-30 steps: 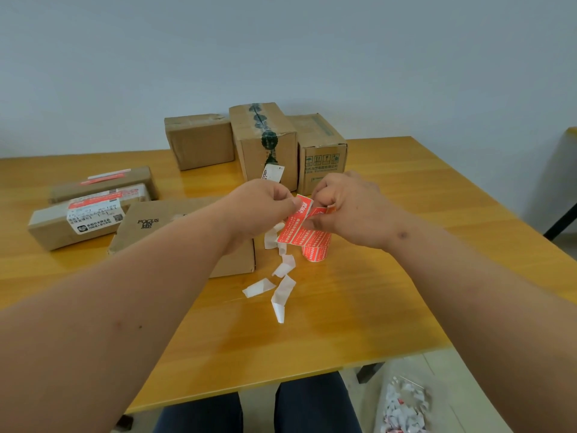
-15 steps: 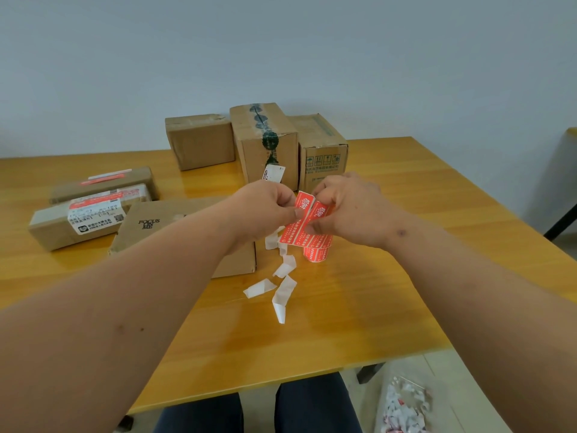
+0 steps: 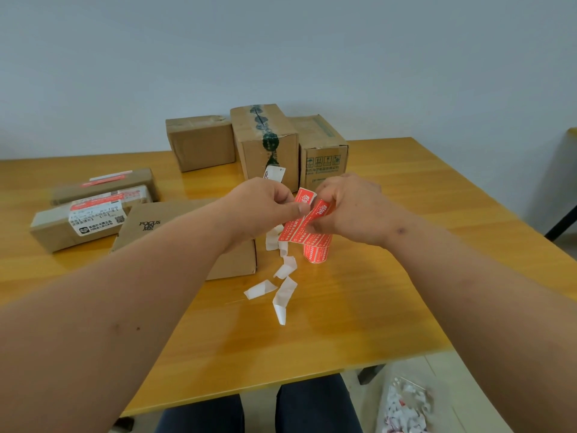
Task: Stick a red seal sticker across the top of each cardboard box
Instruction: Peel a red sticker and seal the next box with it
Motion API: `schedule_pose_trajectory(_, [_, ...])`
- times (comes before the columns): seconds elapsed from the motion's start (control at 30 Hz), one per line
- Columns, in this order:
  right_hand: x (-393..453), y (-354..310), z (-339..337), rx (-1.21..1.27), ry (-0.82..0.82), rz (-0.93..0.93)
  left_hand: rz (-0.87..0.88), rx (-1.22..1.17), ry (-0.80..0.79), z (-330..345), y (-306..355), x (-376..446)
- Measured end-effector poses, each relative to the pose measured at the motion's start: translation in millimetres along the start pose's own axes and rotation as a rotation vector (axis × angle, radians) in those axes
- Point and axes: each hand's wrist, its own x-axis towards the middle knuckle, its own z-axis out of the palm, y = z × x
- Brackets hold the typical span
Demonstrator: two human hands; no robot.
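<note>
We see a table (image 3: pixel 359 307) of honey-coloured wood with a smooth, glossy varnish that catches the light. The boxes on it are matt brown cardboard: the tall box (image 3: pixel 265 145) carries a strip of shiny clear tape printed in dark green, and the flat box (image 3: pixel 84 220) bears a white paper shipping label. The red seal stickers (image 3: pixel 307 217) look like glossy printed paper on a strip, and more of them wrap the roll (image 3: pixel 317 253) on the table. The spent backing strip (image 3: pixel 284 292) is plain white paper, curled and creased. Behind everything, the wall (image 3: pixel 281 51) is painted, pale and matt.
</note>
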Motion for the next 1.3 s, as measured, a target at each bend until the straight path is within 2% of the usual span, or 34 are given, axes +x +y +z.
schedule_pose_trajectory(0.1, [-0.8,1.1,0.1,-0.024,-0.007,-0.010,-0.010,0.021,-0.031,-0.6,2.4,-1.7])
schedule_pose_trajectory(0.3, [-1.0,0.3,1.3,-0.051,-0.016,-0.035,-0.021,0.077,0.045,4.1,-1.3,2.7])
schedule_pose_trajectory(0.53, [-4.7,-0.1,1.8,0.050,-0.066,-0.035,-0.039,0.184,0.128,6.9,-8.2,8.7])
schedule_pose_trajectory(0.8, [-6.2,-3.4,1.1,0.053,-0.141,-0.043,-0.088,0.108,0.319,3.9,-14.5,12.8])
schedule_pose_trajectory(0.97, [-5.5,-5.9,-1.2,-0.067,-0.225,-0.056,-0.074,0.010,0.323,-3.6,-20.2,12.2])
schedule_pose_trajectory(1.07, [-3.8,-8.9,-4.1,-0.038,-0.131,-0.027,-0.048,-0.069,0.232,-7.5,-16.0,6.5])
schedule_pose_trajectory(1.17, [2.0,-11.7,-4.1,0.234,0.035,0.037,-0.029,-0.081,0.143,-9.9,-11.2,-0.2])
schedule_pose_trajectory(1.23, [5.5,-13.7,-3.7,0.322,0.136,0.066,-0.031,-0.068,0.098,-11.7,-10.2,-2.6])
schedule_pose_trajectory(1.3, [6.3,-16.0,-4.3,0.389,0.168,0.059,-0.040,-0.060,0.065,-12.9,-9.1,-4.2])
